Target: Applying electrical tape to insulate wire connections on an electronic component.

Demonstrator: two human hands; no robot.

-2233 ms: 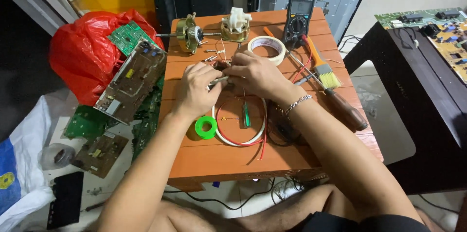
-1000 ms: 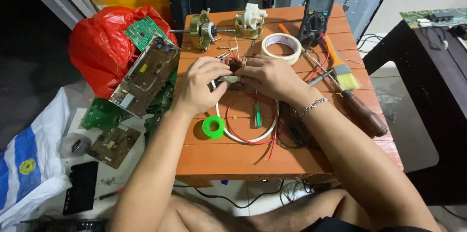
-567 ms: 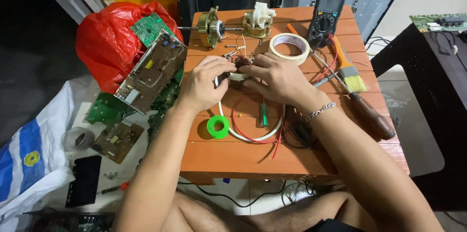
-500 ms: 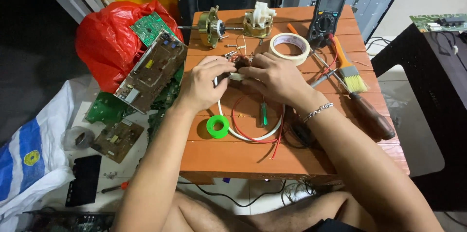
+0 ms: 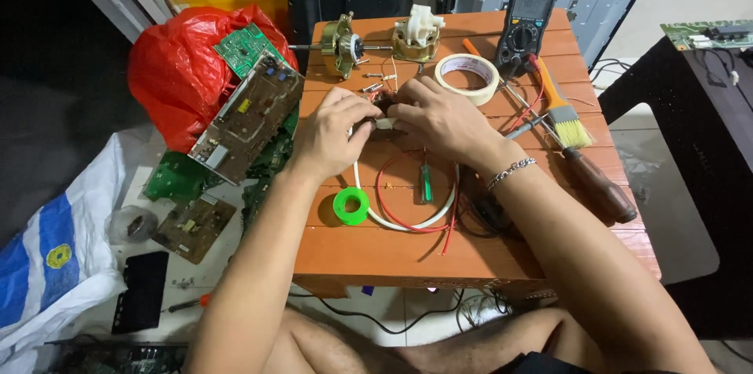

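— Orange desk [image 5: 471, 252], both hands at its middle: left hand [image 5: 333, 132] and right hand [image 5: 439, 119] meet over a small part [image 5: 383, 124], fingers curled shut around it.

— Which step is this?

— Fine joining work on that part, I judge; it sits between the fingertips, above the red-and-white wire loop [image 5: 408, 221]. What comes next seems to call for a steady pinch, with the green spool [image 5: 351, 206] near the left wrist.
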